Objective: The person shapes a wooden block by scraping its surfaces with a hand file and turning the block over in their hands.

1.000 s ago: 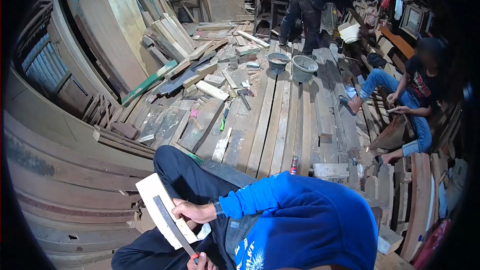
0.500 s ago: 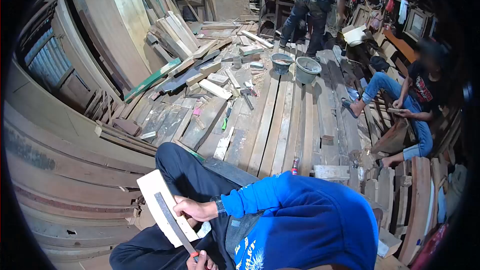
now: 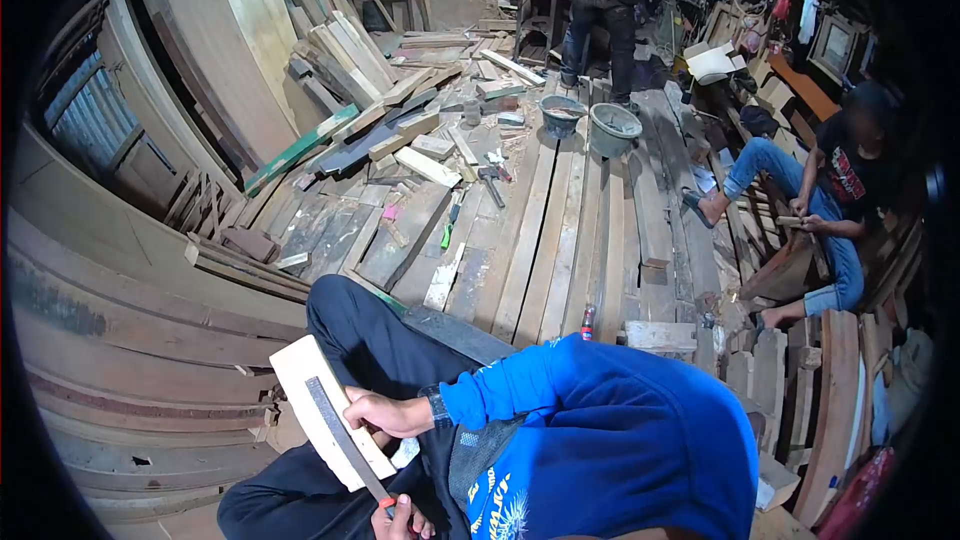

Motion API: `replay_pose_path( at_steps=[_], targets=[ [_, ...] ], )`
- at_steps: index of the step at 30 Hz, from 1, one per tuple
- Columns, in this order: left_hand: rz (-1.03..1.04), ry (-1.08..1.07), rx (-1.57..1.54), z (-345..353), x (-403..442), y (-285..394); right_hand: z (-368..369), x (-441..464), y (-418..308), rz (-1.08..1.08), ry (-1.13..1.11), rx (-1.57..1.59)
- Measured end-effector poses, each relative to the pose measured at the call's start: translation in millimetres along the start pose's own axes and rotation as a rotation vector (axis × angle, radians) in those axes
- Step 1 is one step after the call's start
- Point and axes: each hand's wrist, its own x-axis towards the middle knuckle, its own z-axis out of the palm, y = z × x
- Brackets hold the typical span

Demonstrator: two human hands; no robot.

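A pale wooden block [image 3: 295, 365] is tilted over my crossed legs. My right hand [image 3: 390, 414], at the end of a blue sleeve, grips its near edge with the fingers closed. A dark flat file [image 3: 338, 427] lies lengthwise along the block's face. Its red handle [image 3: 385, 504] is in my left hand [image 3: 404, 520], low in the picture, the fingers wrapped round it and partly cut off by the frame edge.
Long planks [image 3: 535, 260] form the floor ahead, with two buckets [image 3: 612, 130] and a hammer [image 3: 492, 190] on it. Scrap wood [image 3: 430, 168] is piled beyond my knees. One person [image 3: 840, 165] sits at right holding a small piece; others stand at the back.
The file has shifted slightly up along the block, and my left hand rose a little with it. At the back, the bending person has straightened up, and another person shows behind.
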Motion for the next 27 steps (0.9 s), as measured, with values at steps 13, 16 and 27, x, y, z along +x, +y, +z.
replay_pose_path(
  at_steps=[13,16,27],
  targets=[
    [0.010,0.000,0.003,2.9,-2.0,0.7,-14.9,11.5,17.9,-0.038,0.026,-0.018],
    [0.013,-0.020,0.010,7.1,-4.0,3.3,-2.3,1.1,20.2,-0.012,0.054,0.049],
    [0.007,-0.007,0.085,7.9,-5.5,8.8,-16.2,13.1,14.5,-0.016,0.027,0.005]
  ],
)
